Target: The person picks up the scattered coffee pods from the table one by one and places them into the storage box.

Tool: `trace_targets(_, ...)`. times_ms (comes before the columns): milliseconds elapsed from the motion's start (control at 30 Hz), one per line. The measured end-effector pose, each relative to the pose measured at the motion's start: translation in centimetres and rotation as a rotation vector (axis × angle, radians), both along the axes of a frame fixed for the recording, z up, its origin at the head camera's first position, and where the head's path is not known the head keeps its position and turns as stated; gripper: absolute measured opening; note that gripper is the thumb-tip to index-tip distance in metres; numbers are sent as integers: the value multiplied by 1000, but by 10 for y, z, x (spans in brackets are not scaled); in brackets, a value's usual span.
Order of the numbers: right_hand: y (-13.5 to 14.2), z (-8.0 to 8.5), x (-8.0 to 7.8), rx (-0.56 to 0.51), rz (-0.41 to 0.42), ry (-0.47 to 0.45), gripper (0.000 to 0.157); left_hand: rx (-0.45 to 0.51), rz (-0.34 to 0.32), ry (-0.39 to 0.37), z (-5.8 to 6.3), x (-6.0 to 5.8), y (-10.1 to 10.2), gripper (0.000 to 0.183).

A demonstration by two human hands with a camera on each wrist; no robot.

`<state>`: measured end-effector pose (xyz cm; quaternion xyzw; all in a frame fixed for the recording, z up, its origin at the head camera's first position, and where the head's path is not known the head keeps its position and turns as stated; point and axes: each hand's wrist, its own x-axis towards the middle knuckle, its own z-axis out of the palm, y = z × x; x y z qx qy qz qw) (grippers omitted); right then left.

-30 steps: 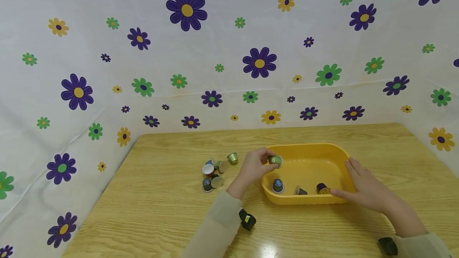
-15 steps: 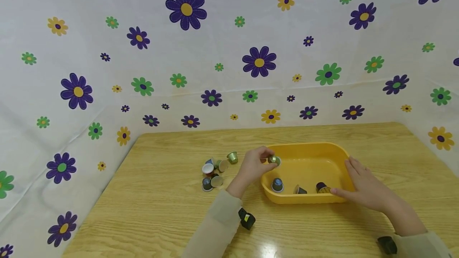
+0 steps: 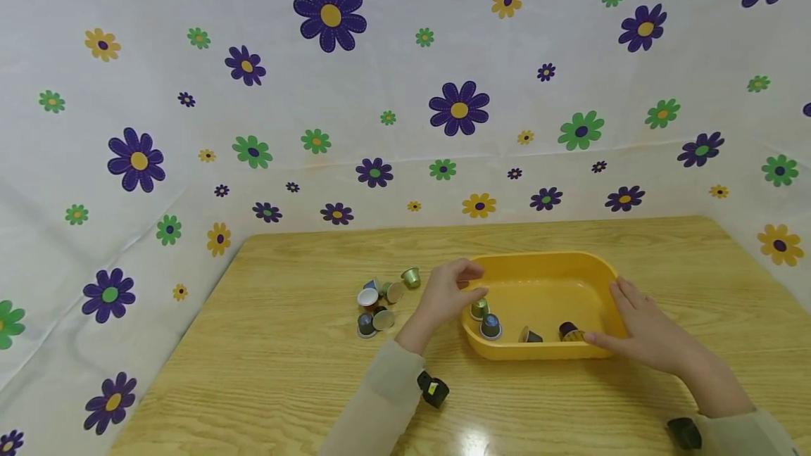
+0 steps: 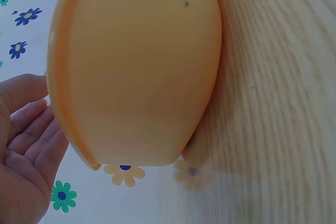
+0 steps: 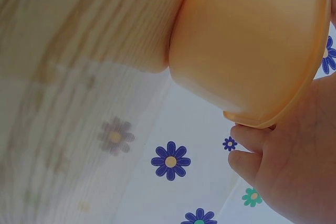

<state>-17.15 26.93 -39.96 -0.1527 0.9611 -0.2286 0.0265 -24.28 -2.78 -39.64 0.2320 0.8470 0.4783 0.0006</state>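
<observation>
In the head view my left hand (image 3: 445,295) hovers over the left end of a yellow plastic tub (image 3: 545,352), thumb and fingers parted with nothing between them. Just below its fingertips, a green coffee capsule (image 3: 479,309) stands inside the tub beside a blue-topped dark capsule (image 3: 491,326). A grey capsule (image 3: 531,336) and a dark capsule with a gold patterned side (image 3: 570,332) lie along the tub's front wall. My right hand (image 3: 652,333) rests on the tub's right end, fingers extended along the rim and thumb across the front edge. Both wrist views show the tub's outer wall.
Left of the tub, a loose cluster of coffee capsules (image 3: 383,319) lies on the wooden table (image 3: 285,371). A green capsule (image 3: 411,278) sits slightly apart behind them. A white flowered cloth (image 3: 393,76) rises behind the table and along its sides.
My left hand has let go of the green capsule, which dropped from its fingertips into the tub's left end. The fingers have parted. My right hand stays at the tub's right rim.
</observation>
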Motion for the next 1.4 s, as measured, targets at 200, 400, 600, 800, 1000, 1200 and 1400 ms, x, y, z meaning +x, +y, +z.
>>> trace_targets(200, 0, 0, 1, 3, -4, 0, 99, 31, -21, 10, 1, 5, -6, 23)
trace_targets(400, 0, 0, 1, 8, -6, 4, 99, 61, -19, -4, 2, 11, -15, 25)
trace_targets(600, -1, 0, 0, 12, -2, 10, 99, 78, 18, 9, 4, 18, -28, 26)
trace_targets(800, -1, 0, 0, 10, -1, 5, 99, 122, 30, 14, 6, 24, -42, 25)
trace_targets(1000, 0, -2, 0, -4, 10, -3, 98, 86, 67, 25, -1, 26, -57, 25)
trace_targets(1200, 0, -3, 1, -14, 9, -10, 98, 67, 91, 26, -4, 27, -72, 26)
trace_targets(1400, 1, -2, 0, -1, 8, -4, 98, 72, 128, 64, -4, 26, -84, 24)
